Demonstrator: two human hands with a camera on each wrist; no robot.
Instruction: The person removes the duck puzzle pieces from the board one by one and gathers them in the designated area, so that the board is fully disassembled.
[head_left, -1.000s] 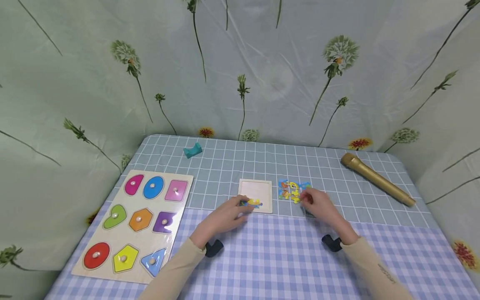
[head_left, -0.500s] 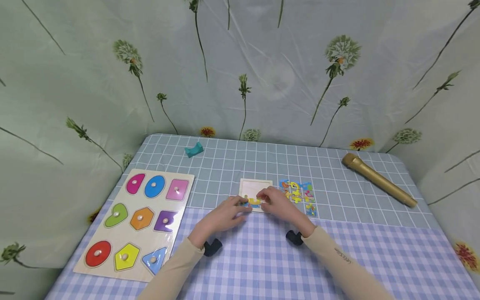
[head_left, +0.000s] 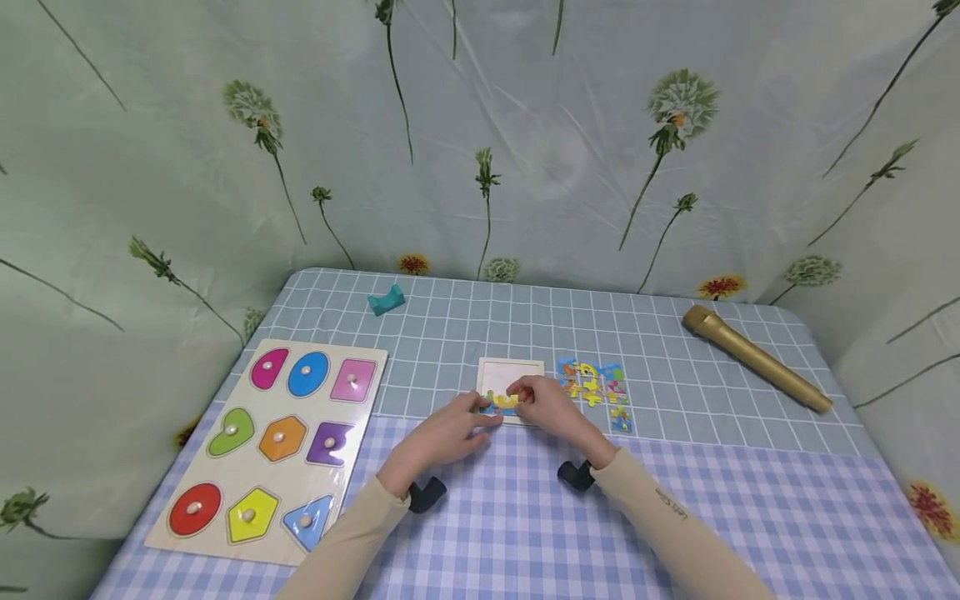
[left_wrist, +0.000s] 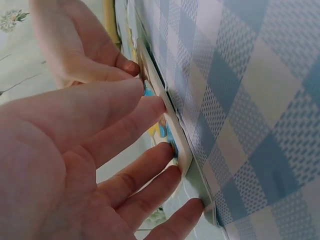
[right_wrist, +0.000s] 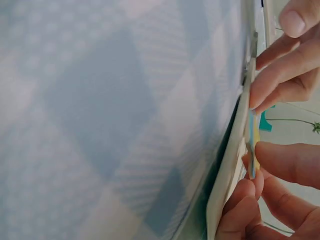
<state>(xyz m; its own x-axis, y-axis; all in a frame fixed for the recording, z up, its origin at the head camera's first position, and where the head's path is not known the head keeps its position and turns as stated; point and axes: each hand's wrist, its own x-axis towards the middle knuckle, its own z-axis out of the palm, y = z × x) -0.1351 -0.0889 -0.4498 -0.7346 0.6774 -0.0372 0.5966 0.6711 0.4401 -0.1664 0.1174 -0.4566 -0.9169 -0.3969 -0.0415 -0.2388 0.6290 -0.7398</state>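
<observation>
A small square wooden puzzle tray [head_left: 512, 375] lies near the middle of the table, with joined yellow and blue jigsaw pieces [head_left: 501, 404] along its near side. My left hand [head_left: 447, 429] touches these pieces and the tray's left edge with its fingertips, fingers mostly straight in the left wrist view. From the right, my right hand [head_left: 555, 410] reaches over the tray's near right corner. In the right wrist view its thumb and fingers pinch a jigsaw piece [right_wrist: 252, 167] at the tray, its printed face mostly hidden. More jigsaw pieces [head_left: 592, 385] lie right of the tray.
A large board of knobbed shapes [head_left: 288, 462] lies at the left. At the back stands a small teal curved block [head_left: 386, 301]. A gold microphone [head_left: 753, 357] lies at the right. Checked cloth [head_left: 510, 517] covers the near table, and a flowered curtain [head_left: 555, 167] hangs behind.
My right hand has moved left from the loose pieces to the tray, bringing a jigsaw piece from there. My left hand has stayed at the tray's left side.
</observation>
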